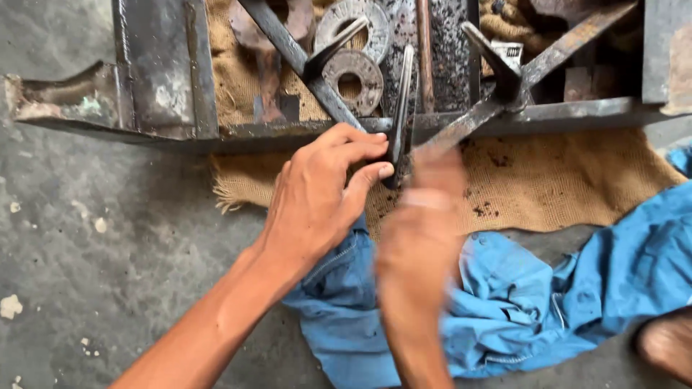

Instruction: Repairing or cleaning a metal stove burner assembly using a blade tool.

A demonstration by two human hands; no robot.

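Observation:
My left hand (317, 194) pinches the lower end of a thin dark metal strip (400, 101) between thumb and fingers, holding it upright against the front bar of a rusty steel frame (562, 112). My right hand (422, 230) is blurred with motion just right of the strip's lower end; whether it holds anything I cannot tell. Both hands hover over a brown burlap sack (548, 187) and a blue cloth garment (519, 295).
Inside the frame lie two round metal washers (353, 32), crossed steel bars (288, 47) and a copper-coloured rod (425, 50). A heavy steel block (162, 65) sits at the left. Grey concrete floor (94, 252) lies to the left. A foot (667, 342) shows at the lower right.

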